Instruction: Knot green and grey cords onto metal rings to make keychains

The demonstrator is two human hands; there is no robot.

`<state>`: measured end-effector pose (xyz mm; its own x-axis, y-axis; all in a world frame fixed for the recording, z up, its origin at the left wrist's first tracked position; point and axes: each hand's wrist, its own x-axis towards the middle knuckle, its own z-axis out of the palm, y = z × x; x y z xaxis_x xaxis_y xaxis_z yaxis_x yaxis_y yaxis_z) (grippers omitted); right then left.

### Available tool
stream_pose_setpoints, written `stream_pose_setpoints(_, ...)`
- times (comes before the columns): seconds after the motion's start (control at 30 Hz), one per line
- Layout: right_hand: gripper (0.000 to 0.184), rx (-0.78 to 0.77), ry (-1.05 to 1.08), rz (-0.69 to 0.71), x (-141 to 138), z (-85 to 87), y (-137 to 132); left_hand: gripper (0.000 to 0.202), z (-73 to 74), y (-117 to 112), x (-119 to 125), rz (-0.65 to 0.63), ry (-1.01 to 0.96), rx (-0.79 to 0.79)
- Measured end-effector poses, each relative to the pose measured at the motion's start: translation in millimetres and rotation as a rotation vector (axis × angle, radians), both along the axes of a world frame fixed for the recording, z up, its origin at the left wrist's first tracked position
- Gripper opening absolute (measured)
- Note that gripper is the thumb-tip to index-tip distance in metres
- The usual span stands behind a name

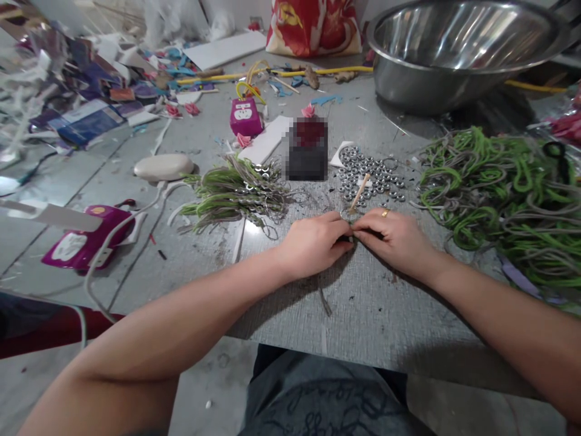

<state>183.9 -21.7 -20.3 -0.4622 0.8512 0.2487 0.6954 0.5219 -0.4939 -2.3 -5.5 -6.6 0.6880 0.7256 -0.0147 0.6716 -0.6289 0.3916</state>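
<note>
I find before me a grey, textured table [408, 327], darkly seamed across its left part. Below its front edge I observe pale grey floor [204, 375], lightly specked. Behind, I note a whitish wall [247, 7]. Light glints off the table.

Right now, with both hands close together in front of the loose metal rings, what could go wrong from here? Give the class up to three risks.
The metal rings lie loose just beyond the left hand and right hand, so a knuckle might scatter them. The wooden stick ends close to both hands, where a small movement could knock it. The white cable loops down toward the left forearm, which might snag it.
</note>
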Motion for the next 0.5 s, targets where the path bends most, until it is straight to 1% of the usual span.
stream_pose_setpoints(0.1, 0.024, 0.021, -0.051, 0.079, 4.7, -0.2, -0.2, 0.019, 0.8, 0.2, -0.9, 0.003, -0.035, -0.03)
stream_pose_setpoints(0.23, 0.022, 0.04, -0.126, 0.144, 8.6, 3.5, -0.4, 0.019, 1.5, 0.9, -1.3, 0.006, -0.053, -0.044)
stream_pose_setpoints(0.37, 0.015, 0.067, -0.115, 0.126, 7.5, 4.3, 0.8, 0.018, 1.2, 1.6, -1.4, 0.009, -0.057, -0.055)
stream_pose_setpoints(0.5, 0.021, 0.096, -0.14, 0.112, 3.6, 1.6, 1.1, 0.016, -0.1, 1.5, -0.8, 0.004, -0.062, -0.016)
